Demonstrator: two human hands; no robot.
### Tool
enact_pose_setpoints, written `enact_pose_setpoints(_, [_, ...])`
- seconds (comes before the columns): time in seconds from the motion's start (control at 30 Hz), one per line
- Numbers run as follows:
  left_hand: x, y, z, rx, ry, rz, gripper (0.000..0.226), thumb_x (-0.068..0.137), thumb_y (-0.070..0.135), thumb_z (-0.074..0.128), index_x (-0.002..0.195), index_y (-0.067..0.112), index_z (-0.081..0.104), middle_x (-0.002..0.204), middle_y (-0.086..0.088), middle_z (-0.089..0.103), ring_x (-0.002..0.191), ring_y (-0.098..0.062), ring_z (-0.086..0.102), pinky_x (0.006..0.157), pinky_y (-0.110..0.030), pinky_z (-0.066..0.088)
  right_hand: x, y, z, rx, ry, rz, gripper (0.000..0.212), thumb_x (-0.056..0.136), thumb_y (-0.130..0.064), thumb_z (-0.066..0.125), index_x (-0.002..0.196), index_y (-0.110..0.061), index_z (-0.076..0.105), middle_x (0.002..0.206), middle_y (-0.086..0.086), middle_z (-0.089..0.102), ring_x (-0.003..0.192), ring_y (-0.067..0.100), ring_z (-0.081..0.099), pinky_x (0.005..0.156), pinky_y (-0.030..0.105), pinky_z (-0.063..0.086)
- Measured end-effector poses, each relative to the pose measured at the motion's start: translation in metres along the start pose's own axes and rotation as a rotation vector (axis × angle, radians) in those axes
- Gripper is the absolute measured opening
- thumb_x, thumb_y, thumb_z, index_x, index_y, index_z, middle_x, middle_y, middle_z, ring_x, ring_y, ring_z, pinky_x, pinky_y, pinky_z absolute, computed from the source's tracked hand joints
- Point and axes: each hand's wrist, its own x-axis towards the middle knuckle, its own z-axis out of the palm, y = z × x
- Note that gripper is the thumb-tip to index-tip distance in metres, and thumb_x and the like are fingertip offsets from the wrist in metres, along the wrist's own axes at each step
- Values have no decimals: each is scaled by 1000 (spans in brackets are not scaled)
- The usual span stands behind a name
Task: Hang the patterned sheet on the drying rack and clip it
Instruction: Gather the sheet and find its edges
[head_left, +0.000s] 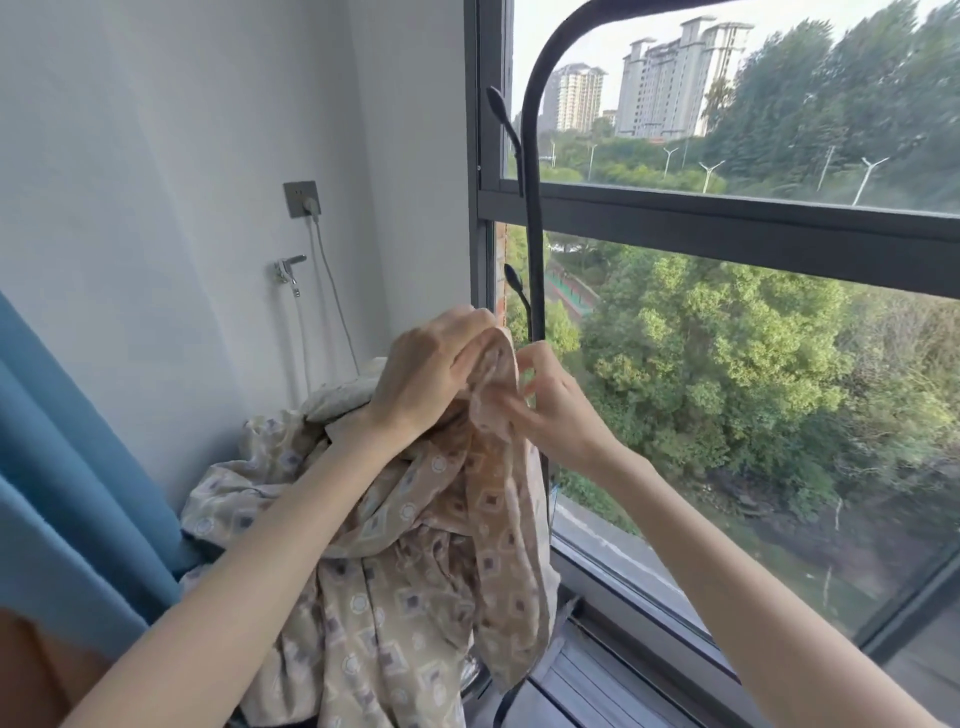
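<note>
- Blue curtain (67, 467) hangs at my near left, close against my left forearm; it blocks everything on that side.
- Patterned sheet (415, 571), beige with small squares and circles, is not on the rack: most of it lies heaped low in front of me, between curtain and window, with one long fold drooping towards the sill (571, 675).
- The heap covers whatever it rests on; a pale padded edge shows behind it, and I cannot tell what that is.
- Both hands are raised together, almost touching, at a bunched top edge of the sheet.
- Left hand (431, 364): fingers curled over the top of the bunch, gripping it from above.
- Right hand (556, 410): thumb and fingertips pinching a fold on the bunch's right side.
- Drying rack (535, 249), a black upright pole, stands just behind my hands, beside the glass. It curves over to the right at the top and runs out of view.
- Two knobbed pegs branch off its left side, an upper peg (496, 98) and a lower peg (513, 278); the lower one sits just above my left hand.
- My hands and the drooping fold hide the pole's lower stretch; a dark curved piece shows again near the floor.
- Left wall: grey socket (302, 199) with a white plug and cable, and a metal tap (288, 270) with a hose below it.
- Dark window frame (727, 223) crosses behind the pole.
- Outside: trees (727, 364), a road with lamp posts, tower blocks (670, 83) far off.
</note>
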Motion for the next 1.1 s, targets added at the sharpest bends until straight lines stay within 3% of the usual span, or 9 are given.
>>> enact_pose_setpoints(0.13, [5,-7,-14,-76,-55,18,20,92,26,53,96,9,63,73,16,52,57,-5,49,57,-6,35,4,-4,-5,-165,318,-76,16,98,-18,40,86,-8,39,64,5,57,50,24,49,40,27,28])
enact_pose_setpoints(0.23, [-4,-27,-6,51,-165,59,29,86,31,63,108,14,55,79,5,61,59,-8,51,53,-16,38,6,-14,-15,-205,465,-100,17,97,-13,34,82,-7,41,61,7,57,46,21,43,41,26,22])
enact_pose_setpoints(0.37, [-26,-60,20,89,-197,-188,21,90,19,62,98,20,43,71,3,55,53,-15,53,43,-17,34,9,-17,-15,-177,536,12,16,94,-10,34,79,-9,40,64,6,57,51,23,44,46,28,25])
enact_pose_setpoints(0.5, [-50,-89,35,107,-263,-354,15,90,21,56,85,21,42,68,2,54,58,-20,50,45,-25,27,5,-8,-15,-80,628,139,30,95,-9,34,68,-23,39,60,-9,53,50,11,42,46,27,26])
enact_pose_setpoints(0.63, [-75,-117,42,145,-339,-554,15,86,15,53,83,22,39,71,-2,54,66,-29,55,53,-32,36,0,5,-13,6,692,258,25,93,-8,33,72,-18,41,62,-8,53,54,13,42,52,31,32])
enact_pose_setpoints(0.77, [-76,-128,44,28,-282,-690,6,93,13,42,90,14,47,87,-11,62,78,-30,56,60,-33,37,-1,13,-9,62,674,330,21,95,-9,31,79,-11,45,64,-5,52,54,13,41,54,34,34])
enact_pose_setpoints(0.87, [-70,-129,41,-134,-157,-731,13,93,8,40,93,9,54,87,-13,64,81,-32,58,65,-35,38,-2,24,-12,114,635,424,21,96,-6,28,89,-3,47,70,-1,50,59,14,41,62,37,35])
enact_pose_setpoints(1.0, [-62,-128,24,-206,-107,-712,18,97,13,39,96,13,57,79,-7,64,76,-32,59,66,-37,43,-4,40,-5,13,506,561,10,94,-9,37,100,-10,46,89,6,59,77,25,56,70,44,50])
enact_pose_setpoints(1.1, [-47,-120,11,-217,-92,-627,22,99,17,41,100,15,62,80,2,62,76,-22,59,64,-29,40,-4,34,14,-60,352,488,46,78,-3,56,116,-23,40,113,-1,51,103,20,48,86,44,45])
